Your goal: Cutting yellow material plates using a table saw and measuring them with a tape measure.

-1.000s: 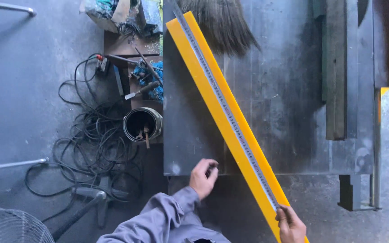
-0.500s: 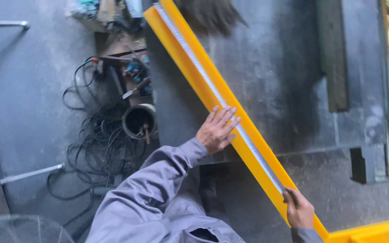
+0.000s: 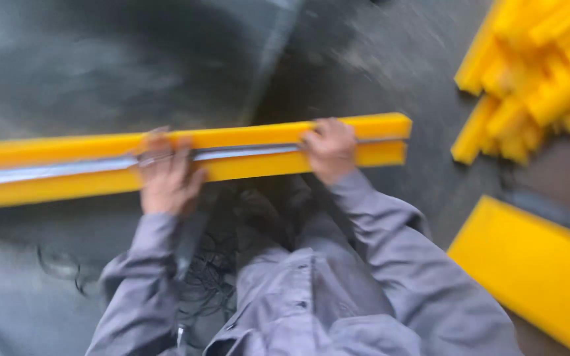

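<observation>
A: What is biggest in our view?

B: The grey floor (image 3: 100,79), blurred, and across it the long yellow bar (image 3: 67,165) with a grey metal strip along its middle. We judge it is carried level in front of our body, running out of view to the left.

A: And beside us?

B: A stack of yellow bars (image 3: 536,72) at upper right and a flat yellow slab (image 3: 529,264) lower right, both well apart from our bar.

A: How do we hold it?

B: Our left hand (image 3: 166,175) is laid over the middle, its grip closed on the bar; our right hand (image 3: 330,150) is clamped near the end, likely to balance the length.
</observation>
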